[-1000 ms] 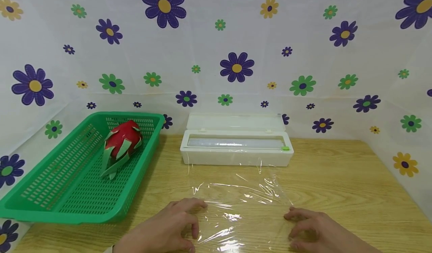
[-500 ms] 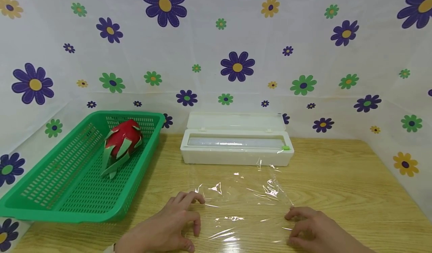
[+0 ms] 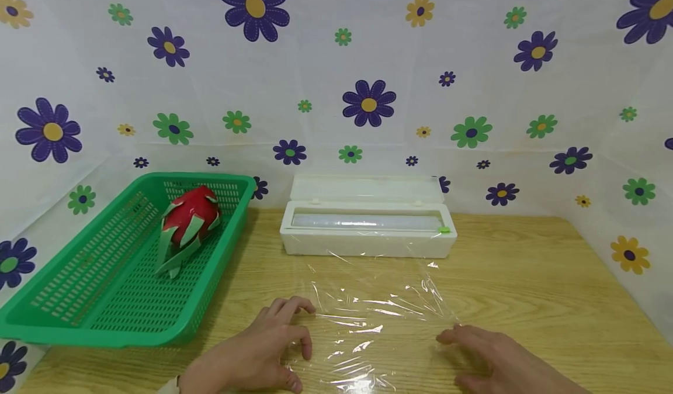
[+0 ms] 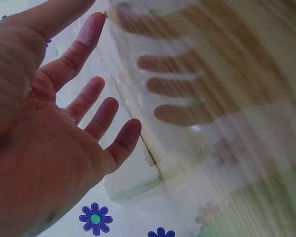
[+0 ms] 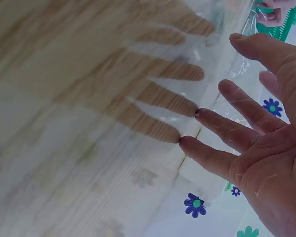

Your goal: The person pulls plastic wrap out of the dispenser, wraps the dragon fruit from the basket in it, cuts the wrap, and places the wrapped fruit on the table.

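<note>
A clear sheet of cling film [image 3: 363, 329] runs from a white dispenser box [image 3: 368, 245] toward me over the wooden table. Its lid stands up at the back, and a whitish film roll [image 3: 363, 222] lies inside. At the sheet's left edge rests my left hand [image 3: 257, 347], thumb and fingers spread and loosely bent. My right hand [image 3: 499, 356] is at the right edge, index fingertip right at the film's border. Both wrist views show spread fingers, with the left hand [image 4: 64, 118] and right hand [image 5: 261, 133] mirrored in the tabletop, nothing gripped.
To the left stands a green plastic basket [image 3: 239, 221] holding a red dragon fruit [image 3: 193, 215]. A small green slider [image 3: 444, 230] sits at the box's right end. Behind everything hangs a white cloth [image 3: 315, 66] with printed flowers.
My right hand's fingers have straightened and spread away from the film's edge. My left hand has shifted slightly. Glints and wrinkles on the film have changed; box and basket stay put.
</note>
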A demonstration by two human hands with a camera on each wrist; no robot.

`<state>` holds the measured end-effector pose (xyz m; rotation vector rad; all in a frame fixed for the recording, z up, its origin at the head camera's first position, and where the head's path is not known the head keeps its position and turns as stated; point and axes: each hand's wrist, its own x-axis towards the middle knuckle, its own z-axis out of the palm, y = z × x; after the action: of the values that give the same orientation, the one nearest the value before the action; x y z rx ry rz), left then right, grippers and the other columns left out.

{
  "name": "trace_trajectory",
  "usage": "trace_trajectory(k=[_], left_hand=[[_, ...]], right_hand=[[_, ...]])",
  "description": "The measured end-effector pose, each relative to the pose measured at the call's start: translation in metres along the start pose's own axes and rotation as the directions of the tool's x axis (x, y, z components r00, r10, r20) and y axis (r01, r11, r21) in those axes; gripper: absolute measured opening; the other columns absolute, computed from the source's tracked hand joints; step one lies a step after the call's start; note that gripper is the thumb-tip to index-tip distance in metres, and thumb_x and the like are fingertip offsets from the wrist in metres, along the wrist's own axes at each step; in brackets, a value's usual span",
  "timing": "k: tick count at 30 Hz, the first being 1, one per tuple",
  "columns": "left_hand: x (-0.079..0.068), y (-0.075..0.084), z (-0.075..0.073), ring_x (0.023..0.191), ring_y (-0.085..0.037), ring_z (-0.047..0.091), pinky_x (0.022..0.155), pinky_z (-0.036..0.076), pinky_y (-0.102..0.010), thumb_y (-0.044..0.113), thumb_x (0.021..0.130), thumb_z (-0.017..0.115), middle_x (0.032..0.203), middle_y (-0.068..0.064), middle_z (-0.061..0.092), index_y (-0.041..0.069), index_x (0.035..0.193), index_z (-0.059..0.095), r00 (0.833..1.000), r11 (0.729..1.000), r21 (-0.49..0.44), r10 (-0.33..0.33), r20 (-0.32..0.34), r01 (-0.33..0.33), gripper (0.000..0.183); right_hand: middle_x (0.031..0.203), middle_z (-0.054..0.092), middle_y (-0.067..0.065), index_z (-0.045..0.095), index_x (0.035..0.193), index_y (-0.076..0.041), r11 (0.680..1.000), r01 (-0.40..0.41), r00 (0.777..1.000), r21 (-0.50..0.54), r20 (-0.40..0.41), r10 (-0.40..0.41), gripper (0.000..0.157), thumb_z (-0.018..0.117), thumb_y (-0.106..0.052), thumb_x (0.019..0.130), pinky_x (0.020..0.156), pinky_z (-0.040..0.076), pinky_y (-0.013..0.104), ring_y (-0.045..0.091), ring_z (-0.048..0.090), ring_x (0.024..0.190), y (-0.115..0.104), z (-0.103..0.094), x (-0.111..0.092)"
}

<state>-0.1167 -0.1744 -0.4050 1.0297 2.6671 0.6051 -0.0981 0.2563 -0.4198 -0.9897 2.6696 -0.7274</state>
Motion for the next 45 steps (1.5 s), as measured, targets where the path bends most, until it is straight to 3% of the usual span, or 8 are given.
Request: trace_trajectory(k=[6, 13, 19, 25, 29, 34, 42, 45], left_hand=[[0.000, 0.000, -0.001, 0.134, -0.023, 0.037, 0.107, 0.038, -0.055, 0.043, 0.072, 0.089, 0.149, 0.006, 0.038, 0.041, 0.090, 0.062, 0.999, 1.000, -0.011, -0.028, 0.019, 0.029, 0.033], [0.001, -0.001, 0.000, 0.134, -0.023, 0.038, 0.107, 0.037, -0.056, 0.043, 0.072, 0.089, 0.150, 0.004, 0.039, 0.041, 0.091, 0.063, 0.999, 0.999, -0.025, -0.041, 0.033, 0.041, 0.033], [0.002, -0.003, -0.001, 0.138, -0.027, 0.038, 0.110, 0.035, -0.060, 0.044, 0.074, 0.088, 0.151, 0.003, 0.039, 0.042, 0.091, 0.063, 0.995, 0.995, -0.051, -0.077, 0.070, 0.081, 0.031], [0.001, -0.003, -0.002, 0.140, -0.029, 0.036, 0.110, 0.035, -0.062, 0.045, 0.075, 0.087, 0.153, 0.003, 0.037, 0.043, 0.093, 0.062, 0.991, 0.993, -0.062, -0.094, 0.090, 0.100, 0.031], [0.000, -0.004, -0.003, 0.139, -0.029, 0.037, 0.109, 0.037, -0.062, 0.043, 0.076, 0.088, 0.153, 0.002, 0.037, 0.042, 0.093, 0.061, 0.991, 0.993, -0.060, -0.100, 0.089, 0.105, 0.031], [-0.001, -0.004, -0.004, 0.137, -0.028, 0.038, 0.106, 0.038, -0.061, 0.041, 0.076, 0.088, 0.153, 0.002, 0.036, 0.041, 0.094, 0.061, 0.990, 0.992, -0.059, -0.102, 0.095, 0.108, 0.032], [-0.005, -0.005, -0.004, 0.137, -0.029, 0.038, 0.107, 0.038, -0.061, 0.041, 0.075, 0.088, 0.153, 0.001, 0.036, 0.041, 0.095, 0.061, 0.990, 0.993, -0.047, -0.105, 0.091, 0.110, 0.034], [-0.006, -0.005, -0.004, 0.134, -0.027, 0.039, 0.105, 0.038, -0.059, 0.040, 0.074, 0.088, 0.152, 0.002, 0.037, 0.041, 0.095, 0.060, 0.989, 0.992, -0.048, -0.114, 0.091, 0.119, 0.035]], right_hand=[[0.125, 0.066, -0.003, 0.066, 0.102, -0.038, 0.999, 0.039, 0.999, -0.013, -0.006, -0.039, 0.006, 0.068, -0.033, 0.099, 0.079, 0.058, 0.021, 0.001, 0.061, 0.098, 0.000, -0.002, 0.001], [0.128, 0.065, 0.001, 0.068, 0.094, -0.038, 0.986, 0.160, 0.987, 0.038, -0.033, -0.159, 0.015, 0.068, -0.024, 0.099, 0.086, 0.056, 0.022, 0.009, 0.063, 0.109, 0.008, -0.002, -0.006], [0.139, 0.060, -0.005, 0.070, 0.090, -0.043, 0.994, 0.003, 0.996, 0.112, 0.092, -0.013, 0.008, 0.069, -0.038, 0.097, 0.100, 0.050, 0.024, 0.027, 0.052, 0.139, 0.015, -0.001, -0.012], [0.142, 0.057, -0.004, 0.076, 0.090, -0.040, 0.988, -0.069, 0.990, 0.140, 0.132, 0.050, 0.018, 0.063, -0.039, 0.101, 0.100, 0.048, 0.025, 0.016, 0.049, 0.136, 0.017, -0.001, -0.011], [0.136, 0.059, -0.004, 0.077, 0.086, -0.040, 0.994, -0.012, 0.998, 0.110, 0.066, 0.005, 0.024, 0.060, -0.035, 0.103, 0.095, 0.049, 0.024, 0.008, 0.051, 0.125, 0.018, 0.002, -0.009], [0.125, 0.062, -0.005, 0.075, 0.084, -0.039, 0.989, 0.144, 0.987, 0.034, -0.083, -0.141, 0.010, 0.077, -0.033, 0.092, 0.087, 0.048, 0.022, 0.007, 0.051, 0.115, 0.024, 0.012, -0.011], [0.126, 0.060, -0.008, 0.071, 0.088, -0.043, 0.982, 0.174, 0.974, -0.080, -0.135, -0.184, 0.013, 0.083, -0.045, 0.083, 0.081, 0.049, 0.027, 0.008, 0.049, 0.115, 0.025, 0.014, -0.012], [0.128, 0.057, -0.009, 0.069, 0.091, -0.046, 0.985, 0.133, 0.979, -0.113, -0.138, -0.148, 0.019, 0.083, -0.053, 0.080, 0.083, 0.049, 0.027, 0.009, 0.047, 0.114, 0.023, 0.013, -0.012]])
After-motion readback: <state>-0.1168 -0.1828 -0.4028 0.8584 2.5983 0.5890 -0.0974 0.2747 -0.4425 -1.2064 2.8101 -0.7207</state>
